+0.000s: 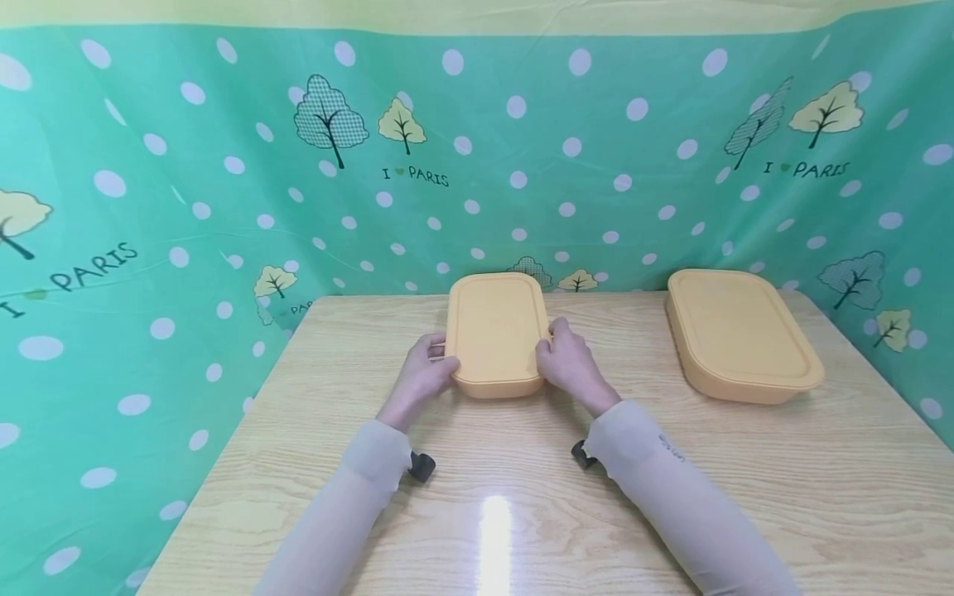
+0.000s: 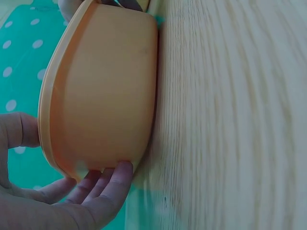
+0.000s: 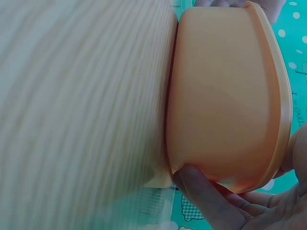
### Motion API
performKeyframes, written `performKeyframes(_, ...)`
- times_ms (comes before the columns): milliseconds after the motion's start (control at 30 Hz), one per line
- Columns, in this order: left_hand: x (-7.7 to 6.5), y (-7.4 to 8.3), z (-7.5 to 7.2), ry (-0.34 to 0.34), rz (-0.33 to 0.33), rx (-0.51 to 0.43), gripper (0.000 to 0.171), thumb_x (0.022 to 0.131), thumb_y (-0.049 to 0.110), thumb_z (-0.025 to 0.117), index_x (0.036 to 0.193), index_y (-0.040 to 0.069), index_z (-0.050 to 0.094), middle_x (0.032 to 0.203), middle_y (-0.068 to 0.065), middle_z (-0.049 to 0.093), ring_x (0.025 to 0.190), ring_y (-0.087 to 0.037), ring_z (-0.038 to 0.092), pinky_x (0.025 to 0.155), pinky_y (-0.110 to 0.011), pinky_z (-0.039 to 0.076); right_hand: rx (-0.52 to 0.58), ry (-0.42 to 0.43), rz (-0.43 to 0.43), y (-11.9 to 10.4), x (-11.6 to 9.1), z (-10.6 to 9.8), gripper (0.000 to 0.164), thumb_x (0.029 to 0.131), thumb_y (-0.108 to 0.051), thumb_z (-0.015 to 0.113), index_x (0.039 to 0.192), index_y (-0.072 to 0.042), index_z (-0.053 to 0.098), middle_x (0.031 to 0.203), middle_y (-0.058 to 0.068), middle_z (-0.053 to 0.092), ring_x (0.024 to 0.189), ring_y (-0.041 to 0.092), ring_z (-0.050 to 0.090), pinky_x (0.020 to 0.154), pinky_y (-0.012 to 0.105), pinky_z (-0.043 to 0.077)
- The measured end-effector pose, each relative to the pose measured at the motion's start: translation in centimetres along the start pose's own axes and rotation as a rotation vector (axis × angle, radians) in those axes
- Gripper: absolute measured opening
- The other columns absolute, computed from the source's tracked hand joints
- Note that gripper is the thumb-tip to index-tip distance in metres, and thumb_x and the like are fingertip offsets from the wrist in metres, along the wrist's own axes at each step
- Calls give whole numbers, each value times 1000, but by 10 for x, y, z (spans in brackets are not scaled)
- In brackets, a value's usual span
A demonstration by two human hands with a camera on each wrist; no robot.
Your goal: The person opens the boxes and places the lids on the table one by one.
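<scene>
The smaller lidded food container point(image 1: 498, 331) sits on the wooden surface point(image 1: 619, 513) directly between the two hands, with its long axis going away from the person toward the polka-dot curtain point(image 1: 514, 108); the left hand point(image 1: 421, 369) grips its left side and the right hand point(image 1: 572, 364) its right side, so neither one is nearer. The larger lidded food container point(image 1: 745, 327) stands well apart, to the right of the right hand. The head view gives mainly the lid point(image 1: 497, 319), whereas the wrist views show the deep wall point(image 2: 105, 91), with thumbs point(image 2: 23, 130) at the rim point(image 2: 46, 110) and fingertips point(image 2: 124, 170) lower down.
</scene>
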State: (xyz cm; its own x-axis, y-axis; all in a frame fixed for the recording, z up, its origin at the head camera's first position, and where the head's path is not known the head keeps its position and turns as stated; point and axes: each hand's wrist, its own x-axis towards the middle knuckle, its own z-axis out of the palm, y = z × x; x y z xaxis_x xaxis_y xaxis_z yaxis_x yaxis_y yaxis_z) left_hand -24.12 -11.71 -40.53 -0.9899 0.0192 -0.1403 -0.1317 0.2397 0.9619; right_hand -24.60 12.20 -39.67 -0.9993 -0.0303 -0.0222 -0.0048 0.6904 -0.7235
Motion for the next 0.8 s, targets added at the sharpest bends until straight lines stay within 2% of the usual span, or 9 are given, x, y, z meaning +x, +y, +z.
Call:
performKeyframes(133,0,-1,-2,2,5,6,59,80,3,58,136,4,41,125,-16,49,109,-32,56,83,-34,55,6,-2,1,-2,1,2,44,97,-21,38,134,3,35,98,20,56,64,23,54,52,30,46)
performKeyframes(467,-1,-2,-8,8,3,16,60,79,4,58,136,4,40,125,-16,49,110,-31,56,82,-33,55,-3,1,-11,-4,3,8,45,97,-21,38,134,3,35,109,23,56,70,25,55,56,32,47)
performKeyframes(800,-2,-3,-15,8,-8,21,59,80,6,57,137,6,41,125,-15,49,110,-30,55,84,-37,54,-4,5,-14,-9,3,12,43,98,-22,38,133,2,36,106,21,56,70,25,55,55,32,47)
